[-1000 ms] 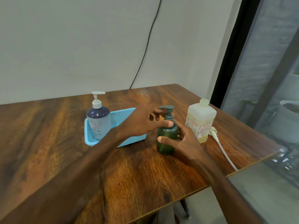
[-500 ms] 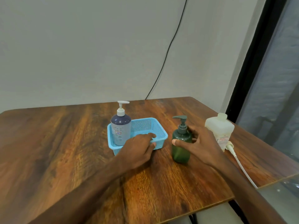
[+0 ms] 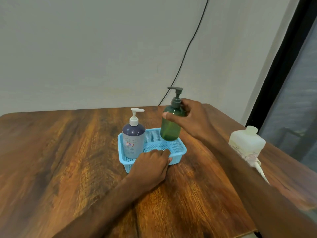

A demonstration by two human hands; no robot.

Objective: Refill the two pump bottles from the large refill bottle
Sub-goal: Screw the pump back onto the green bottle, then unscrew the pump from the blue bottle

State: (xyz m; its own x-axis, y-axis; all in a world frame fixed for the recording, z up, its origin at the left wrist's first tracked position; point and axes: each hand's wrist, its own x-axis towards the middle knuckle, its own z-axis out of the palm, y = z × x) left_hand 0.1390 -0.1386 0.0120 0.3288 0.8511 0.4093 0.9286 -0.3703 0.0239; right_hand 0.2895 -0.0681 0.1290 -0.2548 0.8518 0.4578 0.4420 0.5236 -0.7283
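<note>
A plain, pale grey-white wall (image 3: 85,48) fills the upper half of the view. A thin black cable (image 3: 187,48) slants down it to the far edge of the table (image 3: 51,152), whose dark brown wooden top has strong, streaky grain and a rounded far left corner. To the right the wall ends at a pale strip beside a slanting black frame (image 3: 281,57), with a glass pane (image 3: 301,83) beyond it showing only blurred grey shapes, and the light is soft and even, leaving a dull sheen on the wood.
</note>
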